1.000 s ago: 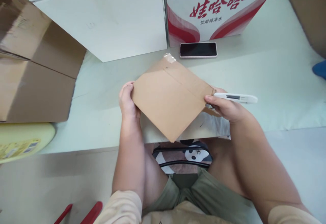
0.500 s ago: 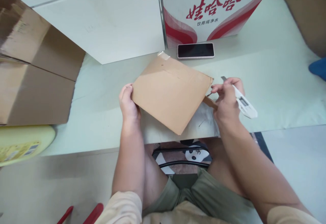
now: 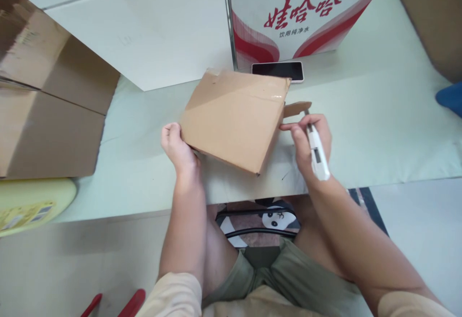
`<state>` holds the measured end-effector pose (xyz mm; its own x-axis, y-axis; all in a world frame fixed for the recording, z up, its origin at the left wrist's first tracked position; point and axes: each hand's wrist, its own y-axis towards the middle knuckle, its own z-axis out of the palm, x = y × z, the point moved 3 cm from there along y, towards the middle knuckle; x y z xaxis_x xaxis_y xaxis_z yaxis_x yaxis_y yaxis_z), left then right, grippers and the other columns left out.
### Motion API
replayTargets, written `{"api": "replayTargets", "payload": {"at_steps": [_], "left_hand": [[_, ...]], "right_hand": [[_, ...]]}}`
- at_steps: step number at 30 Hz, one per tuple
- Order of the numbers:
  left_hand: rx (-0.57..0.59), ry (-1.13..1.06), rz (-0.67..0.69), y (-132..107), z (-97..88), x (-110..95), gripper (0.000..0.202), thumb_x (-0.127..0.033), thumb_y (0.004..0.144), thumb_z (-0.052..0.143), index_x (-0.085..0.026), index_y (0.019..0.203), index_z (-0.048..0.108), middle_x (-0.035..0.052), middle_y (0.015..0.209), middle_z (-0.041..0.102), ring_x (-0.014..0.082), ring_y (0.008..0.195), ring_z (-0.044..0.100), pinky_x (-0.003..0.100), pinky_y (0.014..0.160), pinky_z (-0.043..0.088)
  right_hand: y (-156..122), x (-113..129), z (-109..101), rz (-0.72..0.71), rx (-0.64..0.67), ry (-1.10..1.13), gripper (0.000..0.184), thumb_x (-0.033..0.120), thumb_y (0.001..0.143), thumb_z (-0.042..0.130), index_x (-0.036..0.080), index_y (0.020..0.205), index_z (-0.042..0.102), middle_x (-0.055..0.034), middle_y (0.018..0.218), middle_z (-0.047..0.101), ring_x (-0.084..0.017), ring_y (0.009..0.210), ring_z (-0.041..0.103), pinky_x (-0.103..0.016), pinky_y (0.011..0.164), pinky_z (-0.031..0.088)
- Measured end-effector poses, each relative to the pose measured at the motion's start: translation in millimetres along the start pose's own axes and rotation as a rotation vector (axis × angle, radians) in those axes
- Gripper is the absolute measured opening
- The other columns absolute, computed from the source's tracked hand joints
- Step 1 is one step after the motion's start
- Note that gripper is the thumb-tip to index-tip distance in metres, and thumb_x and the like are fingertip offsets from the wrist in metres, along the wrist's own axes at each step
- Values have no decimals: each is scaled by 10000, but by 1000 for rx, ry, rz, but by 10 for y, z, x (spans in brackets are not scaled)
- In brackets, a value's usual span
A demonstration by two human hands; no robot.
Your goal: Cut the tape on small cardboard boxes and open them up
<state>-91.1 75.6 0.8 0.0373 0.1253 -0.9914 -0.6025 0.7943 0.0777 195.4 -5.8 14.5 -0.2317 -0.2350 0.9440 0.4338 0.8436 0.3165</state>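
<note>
A small brown cardboard box (image 3: 233, 117) with clear tape along its top rests tilted on the pale green table (image 3: 378, 115). My left hand (image 3: 175, 146) grips its lower left corner, fingers curled under the edge. My right hand (image 3: 309, 141) is closed on a white utility knife (image 3: 317, 156), its tip at the box's right side beside a small open flap (image 3: 296, 108). The index finger stretches toward the box's right edge.
A black phone (image 3: 277, 70) lies behind the box. A white carton with red lettering (image 3: 299, 14) and a plain white box (image 3: 144, 33) stand at the back. Brown cartons (image 3: 46, 110) sit at left, a yellow object (image 3: 32, 201) lower left, something blue (image 3: 449, 98) at right.
The box has been turned and lifted on its left side, now covering part of the phone. My right hand swung the knife from pointing right to upright against the box's right side.
</note>
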Motion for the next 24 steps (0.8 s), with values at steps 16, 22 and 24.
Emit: {"api": "replayTargets", "payload": {"at_steps": [16, 22, 24], "left_hand": [[146, 326, 514, -179, 82, -255, 279, -10, 836, 418, -210, 736, 584, 80, 990, 628, 197, 1062, 636, 362, 1054, 487], [147, 312, 506, -162, 81, -247, 282, -9, 838, 417, -209, 723, 580, 81, 985, 624, 190, 1065, 643, 349, 1051, 489], [143, 322, 498, -157, 84, -242, 288, -2, 840, 414, -211, 720, 572, 73, 985, 621, 184, 1066, 641, 346, 1054, 490]], "right_hand": [[-55, -133, 101, 18, -16, 266, 377, 627, 958, 581, 293, 1127, 532, 96, 564, 469, -135, 474, 493, -305, 529, 404], [-87, -81, 157, -26, 45, 284, 359, 625, 925, 596, 291, 1045, 545, 83, 578, 482, -139, 479, 536, -290, 478, 409], [-101, -68, 146, -26, 17, 217, 254, 504, 901, 657, 276, 962, 565, 65, 596, 541, -144, 510, 573, -300, 505, 446]]}}
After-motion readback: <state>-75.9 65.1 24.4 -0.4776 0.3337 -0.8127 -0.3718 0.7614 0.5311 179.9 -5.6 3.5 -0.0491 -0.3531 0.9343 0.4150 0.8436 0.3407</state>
